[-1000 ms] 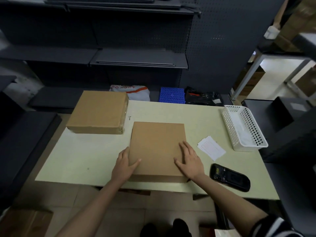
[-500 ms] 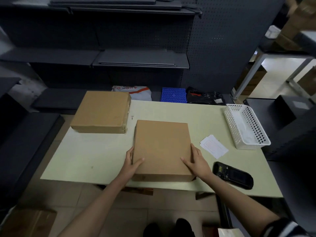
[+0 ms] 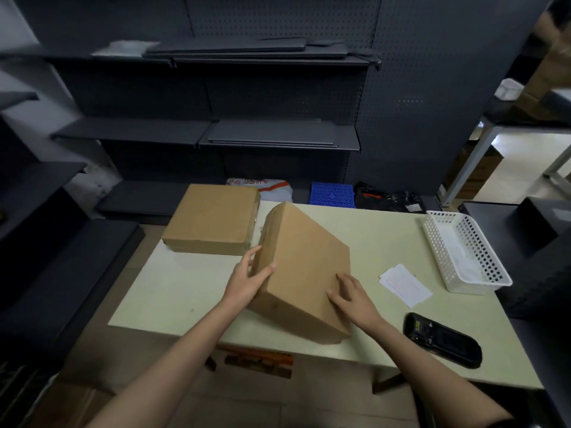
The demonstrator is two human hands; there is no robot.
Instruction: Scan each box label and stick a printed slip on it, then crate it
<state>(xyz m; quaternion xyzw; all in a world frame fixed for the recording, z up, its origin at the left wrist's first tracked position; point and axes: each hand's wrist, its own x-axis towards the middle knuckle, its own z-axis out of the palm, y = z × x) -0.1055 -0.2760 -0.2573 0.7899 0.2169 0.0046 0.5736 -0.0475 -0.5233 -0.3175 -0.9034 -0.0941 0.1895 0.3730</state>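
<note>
A flat brown cardboard box [image 3: 304, 261] is tilted up on the pale table [image 3: 191, 288], its left edge raised and its right edge down. My left hand [image 3: 247, 281] grips the raised left edge, thumb on top. My right hand [image 3: 352, 296] lies on the box's top face near its lower right corner, fingers spread. No label shows on the visible faces. A second brown box [image 3: 213, 222] lies flat at the table's far left. White printed slips [image 3: 404, 284] lie to the right of the box, and a black handheld scanner [image 3: 441, 338] rests at the front right.
A white perforated plastic basket [image 3: 463, 251] stands at the table's right edge. Behind the table are a blue crate [image 3: 332, 194], a white bag [image 3: 262, 186] and dark shelving [image 3: 278, 137]. Cardboard lies on the floor under the table.
The box lay flat between my hands; now its left side is lifted and it tilts to the right. My left hand has risen with the edge. The camera view has tipped upward.
</note>
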